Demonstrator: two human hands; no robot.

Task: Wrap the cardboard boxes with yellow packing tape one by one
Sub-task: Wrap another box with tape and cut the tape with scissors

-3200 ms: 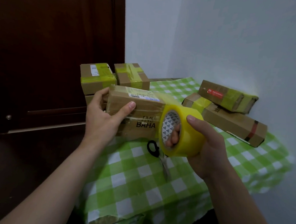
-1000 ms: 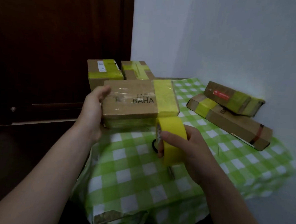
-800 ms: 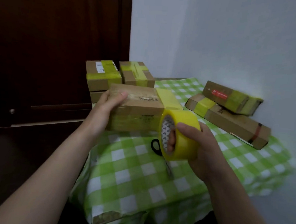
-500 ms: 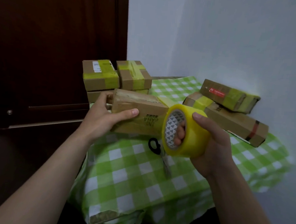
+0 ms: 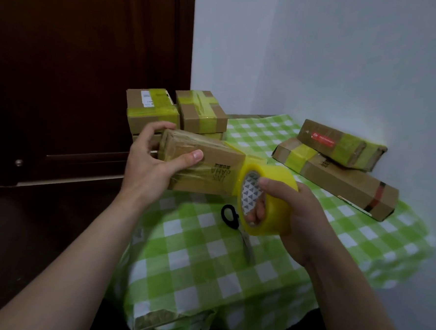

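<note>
My left hand [image 5: 150,165] grips the left end of a brown cardboard box [image 5: 207,161], held above the table with its printed side toward me. A yellow tape band runs round the box's right end and leads into the yellow tape roll [image 5: 267,199]. My right hand [image 5: 293,210] holds that roll against the box's right end, fingers through the core and thumb over the rim.
Black-handled scissors [image 5: 231,218] lie on the green checked tablecloth [image 5: 206,261] under the roll. Taped boxes are stacked at the back left [image 5: 200,110], and two long taped boxes [image 5: 339,172] lie by the white wall at right. A dark wooden door stands left.
The box has been turned over in my left hand while my right hand carried the roll round its right end, from below the box back up to its near side.
</note>
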